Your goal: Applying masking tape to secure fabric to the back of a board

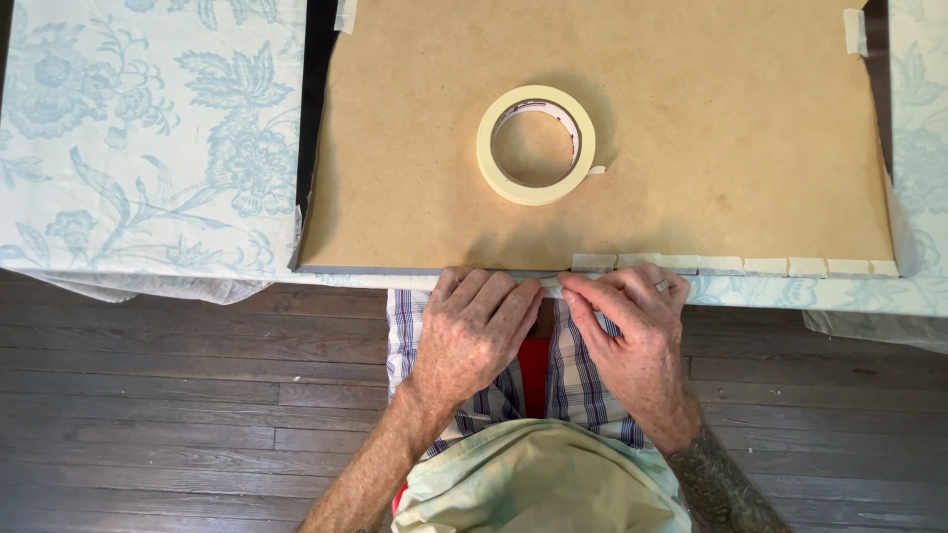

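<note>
Both hands are at the near edge of the board (632,212), a flat brown sheet that lies on the bench (148,148) over a pale blue flowered cloth. The left hand (472,331) is bent over the edge with its fingers curled and pressing down; it holds nothing that I can see. The right hand (632,331) presses next to it, and the fingertips of both seem to pinch a short strip of tape (551,288) against the edge, but the strip is mostly hidden.

To the right, a row of tape pieces (750,266) already sits along the same edge. The roll (536,144) lies flat on the board, well apart from the hands, with its loose end sticking out.

I judge the tape to be very light, thin and easy to tear or wrinkle, so it is best taken at its ends with the fingertips. The board looks stiff and light.
</note>
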